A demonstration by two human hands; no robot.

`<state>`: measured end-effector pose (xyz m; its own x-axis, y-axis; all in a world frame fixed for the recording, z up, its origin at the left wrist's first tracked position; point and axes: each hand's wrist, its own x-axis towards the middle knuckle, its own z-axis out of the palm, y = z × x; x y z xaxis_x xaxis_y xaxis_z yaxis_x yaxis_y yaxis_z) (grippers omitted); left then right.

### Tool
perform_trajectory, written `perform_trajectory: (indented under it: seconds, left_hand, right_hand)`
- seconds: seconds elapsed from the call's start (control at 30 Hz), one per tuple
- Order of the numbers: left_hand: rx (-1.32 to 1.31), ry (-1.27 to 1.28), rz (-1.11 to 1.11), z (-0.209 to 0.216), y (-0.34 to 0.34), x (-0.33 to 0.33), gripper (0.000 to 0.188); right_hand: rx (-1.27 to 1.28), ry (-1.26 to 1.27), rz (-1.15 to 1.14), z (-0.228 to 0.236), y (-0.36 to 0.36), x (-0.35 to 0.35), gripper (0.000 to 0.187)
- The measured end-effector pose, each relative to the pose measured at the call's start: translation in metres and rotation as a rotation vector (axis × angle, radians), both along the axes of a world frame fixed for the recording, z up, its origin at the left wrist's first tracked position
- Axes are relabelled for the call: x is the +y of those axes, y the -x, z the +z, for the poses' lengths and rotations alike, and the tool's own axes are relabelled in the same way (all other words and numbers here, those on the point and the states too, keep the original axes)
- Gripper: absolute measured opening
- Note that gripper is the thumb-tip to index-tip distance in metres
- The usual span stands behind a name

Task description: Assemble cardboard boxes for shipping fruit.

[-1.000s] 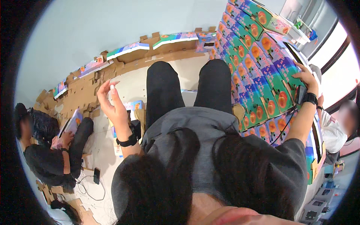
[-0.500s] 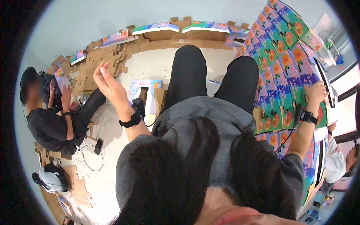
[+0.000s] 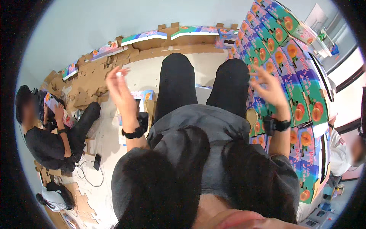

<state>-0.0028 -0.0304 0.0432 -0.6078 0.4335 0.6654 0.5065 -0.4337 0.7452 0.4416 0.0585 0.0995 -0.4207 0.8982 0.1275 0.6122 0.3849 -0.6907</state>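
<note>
My left hand (image 3: 122,91) is raised in front of my left side, fingers loosely apart and a little blurred, with nothing visible in them. Just right of its wrist, a blue printed carton (image 3: 146,94) sits low beside my leg, partly hidden by the arm. My right hand (image 3: 271,89) hovers over the right side, its fingers spread and holding nothing that I can see. Behind it rises a tall stack of colourful cartons (image 3: 301,74) with peach pictures; the hand appears in front of them, and any contact cannot be made out. Both wrists carry black straps with small devices.
Flattened brown cardboard (image 3: 89,84) lies along the wall at far left. Several printed carton pieces (image 3: 144,37) line the far wall. A seated co-worker (image 3: 49,141) at left handles a printed carton (image 3: 51,101). A phone (image 3: 97,162) with a cable lies on the floor.
My right hand has left the carton stack's outer side and swung inward toward my knee. My left hand has shifted slightly right and lower. The co-worker at left now holds a carton up.
</note>
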Motion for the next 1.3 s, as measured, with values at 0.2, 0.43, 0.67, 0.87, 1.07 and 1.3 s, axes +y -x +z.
perform_trajectory:
  seconds: [0.2,0.43,0.67,0.87,1.07,1.3]
  left_hand:
    - [0.500,0.097,-0.315,0.022,-0.083,0.007,0.047]
    - [0.592,0.000,-0.420,0.000,-0.150,0.019,0.052]
    - [0.799,0.058,-0.433,-0.027,-0.108,0.045,0.046]
    - [0.605,0.244,-0.351,-0.027,-0.054,0.048,0.046]
    - [0.226,0.791,-0.254,-0.053,0.064,0.013,0.057]
    - [0.124,1.388,0.071,-0.175,0.193,-0.026,0.066]
  right_hand:
    - [0.203,-0.086,0.711,-0.027,0.115,-0.008,0.081]
    - [1.150,0.930,0.855,-0.073,0.194,-0.036,0.082]
    - [1.033,1.251,0.580,-0.085,0.182,-0.034,0.098]
    - [0.706,1.030,1.155,-0.080,0.172,-0.025,0.084]
    - [0.202,0.641,0.983,-0.119,0.171,-0.037,0.054]
    - [0.756,1.402,0.240,-0.183,0.150,-0.001,0.032]
